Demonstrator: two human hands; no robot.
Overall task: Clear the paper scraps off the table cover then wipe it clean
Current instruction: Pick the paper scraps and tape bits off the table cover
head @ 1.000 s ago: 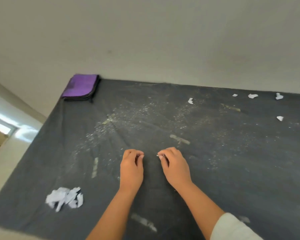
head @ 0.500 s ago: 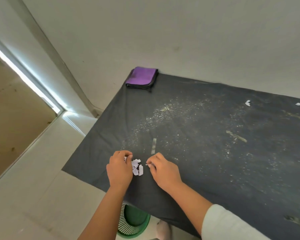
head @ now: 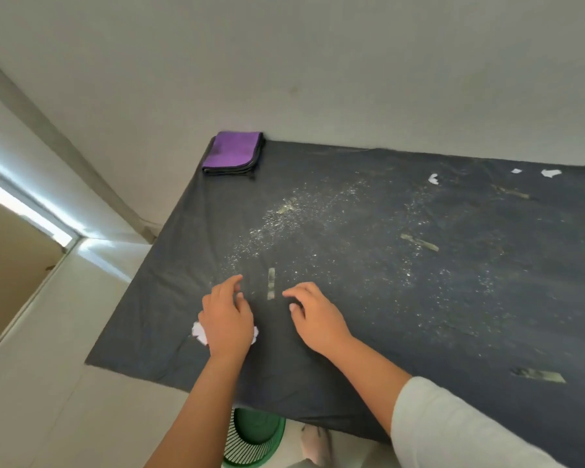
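L hand (head: 228,324) flat, fingers spread over gathered paper scraps (head: 199,332) nr lower-left cover edge, prob. to sweep into green basket (head: 254,440) below; R hand (head: 313,314) loosely curled, empty; stray scraps (head: 433,179) upper right.

purple cloth (head: 233,152), dark grey table cover (head: 453,315), white scraps (head: 433,179)

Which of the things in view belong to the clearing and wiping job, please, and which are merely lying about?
Belongs to the job:
- paper scrap pile under the left hand
- loose scraps by the far edge
- dark table cover
- folded purple cloth
- green basket below, likely for the scraps

Just there:
- tape strips stuck to the cover
- right hand, holding nothing
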